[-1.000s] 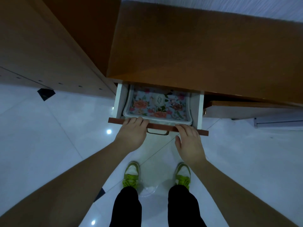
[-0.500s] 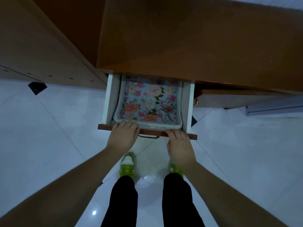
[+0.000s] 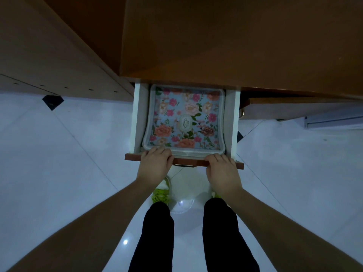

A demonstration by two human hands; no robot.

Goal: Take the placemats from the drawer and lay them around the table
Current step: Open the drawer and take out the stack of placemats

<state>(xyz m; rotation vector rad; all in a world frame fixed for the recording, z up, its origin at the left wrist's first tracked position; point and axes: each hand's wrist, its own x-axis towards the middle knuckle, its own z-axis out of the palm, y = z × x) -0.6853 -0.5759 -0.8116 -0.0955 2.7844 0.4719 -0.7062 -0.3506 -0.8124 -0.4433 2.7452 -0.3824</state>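
Note:
A white-sided drawer [image 3: 137,118] with a brown front stands pulled out from under a wooden cabinet top. Inside it lies a floral placemat [image 3: 186,118], blue with pink and orange flowers, in a clear tray. My left hand [image 3: 155,163] grips the left part of the drawer's front edge, fingers curled over the top. At the right part of that same front edge my right hand [image 3: 222,169] holds on likewise. A metal handle [image 3: 184,165] shows between the hands.
The wooden cabinet top [image 3: 235,46] overhangs the drawer's back. A second brown drawer front [image 3: 294,108] sits shut to the right. White tiled floor [image 3: 68,163] spreads on both sides. My legs and green shoes stand right below the drawer.
The drawer has slid further out toward me, with both hands on its front edge. Much more of the floral placemat now shows.

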